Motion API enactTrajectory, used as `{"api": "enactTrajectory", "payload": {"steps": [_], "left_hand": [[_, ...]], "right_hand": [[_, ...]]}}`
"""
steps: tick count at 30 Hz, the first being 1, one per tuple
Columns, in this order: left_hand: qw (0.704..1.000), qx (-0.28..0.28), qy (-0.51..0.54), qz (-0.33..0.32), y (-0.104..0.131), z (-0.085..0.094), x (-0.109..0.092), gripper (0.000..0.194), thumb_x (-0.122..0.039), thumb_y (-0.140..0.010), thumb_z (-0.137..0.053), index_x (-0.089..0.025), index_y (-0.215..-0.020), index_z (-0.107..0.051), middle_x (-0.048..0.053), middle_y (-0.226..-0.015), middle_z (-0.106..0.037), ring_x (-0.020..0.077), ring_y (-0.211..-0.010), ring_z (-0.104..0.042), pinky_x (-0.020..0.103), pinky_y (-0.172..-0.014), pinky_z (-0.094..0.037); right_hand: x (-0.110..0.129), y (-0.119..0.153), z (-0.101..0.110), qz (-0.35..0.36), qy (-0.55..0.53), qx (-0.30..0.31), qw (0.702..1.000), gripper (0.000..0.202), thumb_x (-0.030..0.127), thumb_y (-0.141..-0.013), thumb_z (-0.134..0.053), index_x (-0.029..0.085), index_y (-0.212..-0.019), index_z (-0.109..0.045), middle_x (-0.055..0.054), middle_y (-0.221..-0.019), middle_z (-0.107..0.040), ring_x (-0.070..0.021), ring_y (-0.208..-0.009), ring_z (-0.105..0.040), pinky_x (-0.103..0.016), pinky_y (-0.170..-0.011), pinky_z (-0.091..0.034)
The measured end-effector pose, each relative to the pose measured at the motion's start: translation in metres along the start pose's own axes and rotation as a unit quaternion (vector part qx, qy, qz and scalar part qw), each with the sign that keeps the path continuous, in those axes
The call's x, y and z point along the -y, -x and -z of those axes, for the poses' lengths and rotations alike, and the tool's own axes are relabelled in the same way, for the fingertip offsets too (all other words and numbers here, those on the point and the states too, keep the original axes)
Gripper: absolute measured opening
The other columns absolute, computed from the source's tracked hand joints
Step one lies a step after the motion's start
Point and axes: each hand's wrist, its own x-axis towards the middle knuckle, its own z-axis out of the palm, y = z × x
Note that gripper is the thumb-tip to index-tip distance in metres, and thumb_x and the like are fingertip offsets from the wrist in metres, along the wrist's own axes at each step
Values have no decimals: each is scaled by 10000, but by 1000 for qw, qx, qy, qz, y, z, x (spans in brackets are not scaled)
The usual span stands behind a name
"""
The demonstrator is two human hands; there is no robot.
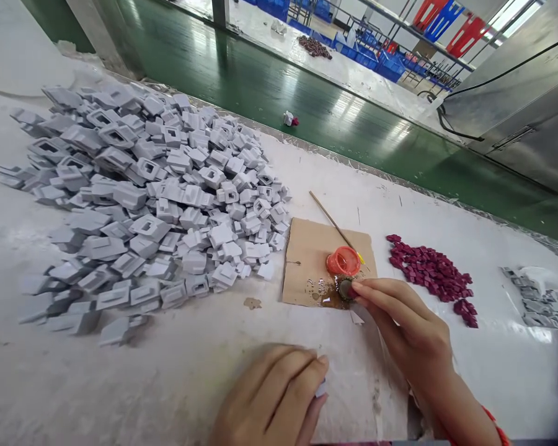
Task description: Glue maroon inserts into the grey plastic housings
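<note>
My left hand (279, 393) rests near the front of the table, its fingers closed on a small light-grey plastic part (321, 389) that they mostly hide. Between the thumb and fingertips of my right hand (402, 316) is a small round dark piece, like a bottle cap (345, 288). It is at the wet, brown-stained front of a cardboard sheet (302, 241). Just behind it on the cardboard stands a small red cup (343, 261). A thin stick with a yellow tip (337, 226) lies across the cardboard, beside the cup.
A large heap of light-grey plastic parts (167, 204) covers the left of the table. Dark-red pieces (430, 269) lie to the right, with more grey parts (539, 297) beyond. Behind runs a green conveyor belt (251, 80), carrying a small grey-and-red part (289, 119).
</note>
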Motion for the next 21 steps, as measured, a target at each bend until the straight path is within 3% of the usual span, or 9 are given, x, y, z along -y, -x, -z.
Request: {"api": "enactTrajectory", "payload": {"steps": [3,9,12,17,21], "left_hand": [[999,30,-12,-30,-2,2,6,267,-137,-881,-595,-156,-1147,-605,37,-998,-747,184,-950,-675,243,-925,-523],[998,31,46,44,-4,1,5,226,-123,-846,-630,-216,-1053,-623,-1,-969,-719,178,-969,-626,260,-947,-506],[998,30,46,45,-4,1,4,246,-114,-840,-641,-203,-1068,-616,10,-975,-716,185,-986,-619,269,-952,-505],[998,29,53,30,-4,2,7,245,-123,-829,-664,-180,-1057,-595,11,-925,-714,175,-962,-622,255,-931,-518],[996,21,62,56,-5,2,3,226,-111,-832,-657,-185,-1037,-596,10,-902,-706,173,-961,-613,254,-914,-524]], "right_hand": [[1,1,1,4,10,-5,1000,379,19,-907,-537,239,-1203,-627,-65,-1055,-668,-192,-940,-644,-311,-780,-568],[-1,2,0,8,14,3,1000,378,-5,-896,-558,215,-1199,-616,-62,-1068,-654,-181,-967,-627,-304,-817,-551],[2,1,3,4,16,-2,1000,372,-2,-898,-557,219,-1191,-621,-58,-1073,-648,-174,-969,-624,-297,-825,-550],[29,10,13,-62,-56,-20,996,323,45,-898,-587,225,-1162,-628,-44,-1069,-643,-163,-963,-623,-262,-817,-562],[57,26,5,-106,-160,0,981,186,110,-924,-575,223,-1058,-637,-39,-953,-666,-157,-909,-647,-222,-732,-598]]}}
